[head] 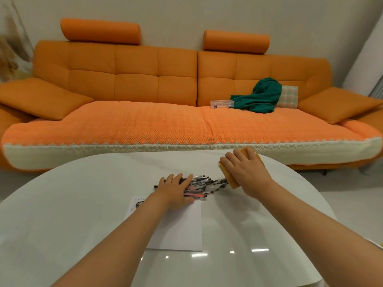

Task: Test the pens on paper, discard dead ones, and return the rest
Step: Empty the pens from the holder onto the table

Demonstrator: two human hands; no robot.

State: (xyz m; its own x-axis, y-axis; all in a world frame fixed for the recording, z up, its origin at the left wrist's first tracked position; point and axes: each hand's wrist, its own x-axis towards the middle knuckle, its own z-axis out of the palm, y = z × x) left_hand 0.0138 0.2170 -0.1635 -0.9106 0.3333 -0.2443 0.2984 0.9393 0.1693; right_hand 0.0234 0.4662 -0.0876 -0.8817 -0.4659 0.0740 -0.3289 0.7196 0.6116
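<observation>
A pile of several pens (pixel 204 186), mostly clear-barrelled with black caps and one red, lies on the white round table (pixel 72 204). My left hand (pixel 176 189) rests flat on the pile's left side, fingers spread. My right hand (pixel 245 171) grips an orange box (pixel 231 180) lying on its side, its mouth toward the pens. A white sheet of paper (pixel 182 228) lies near me, partly under my left forearm. A black object (pixel 139 203) lies at the paper's far left corner, by some marks.
An orange sofa (pixel 145 121) runs along the table's far side. On its seat sit a clear plastic case (pixel 221 104), a green cloth (pixel 261 98) and a plaid cushion (pixel 288 97). The table's glossy near edge curves at the bottom right.
</observation>
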